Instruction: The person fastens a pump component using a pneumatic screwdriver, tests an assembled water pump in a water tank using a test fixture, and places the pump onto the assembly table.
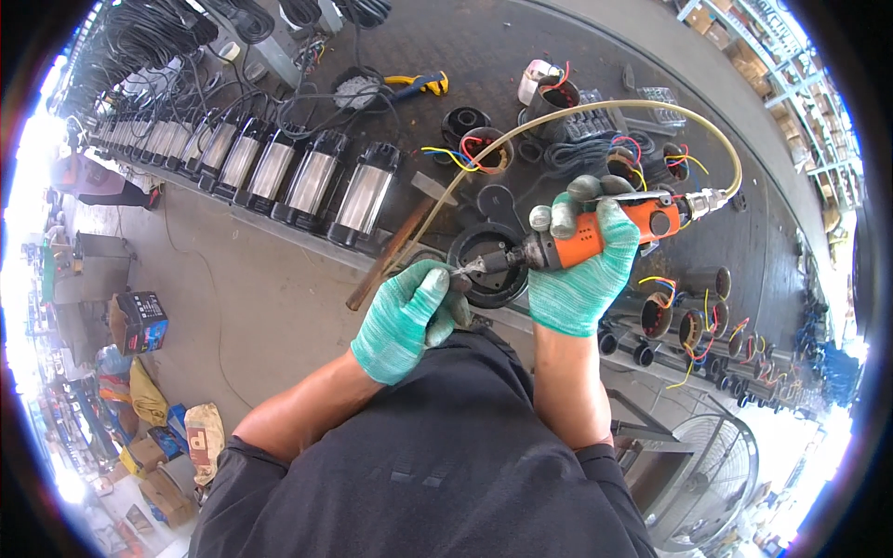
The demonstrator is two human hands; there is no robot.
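My right hand [588, 284], in a green glove with grey fingertips, wraps round an orange air screwdriver [575, 242] held level, its nose pointing left. From its back end a clear yellowish air hose [693, 113] loops over to the far side and back left. My left hand [402, 316], gloved alike, pinches at the tip of the tool's bit; whatever small thing sits between those fingers is hidden. Behind the tool's nose lies a round black housing [463, 249] at the bench's near edge. Close by, a wooden handle [383, 265] sticks out over the edge.
Metal-and-black pump bodies [365, 193] stand in a long row along the left edge. Yellow-handled pliers [426, 86] lie farther back. Open motor casings [657, 316] with coloured wires line the right side. A large fan [712, 465] stands at the lower right.
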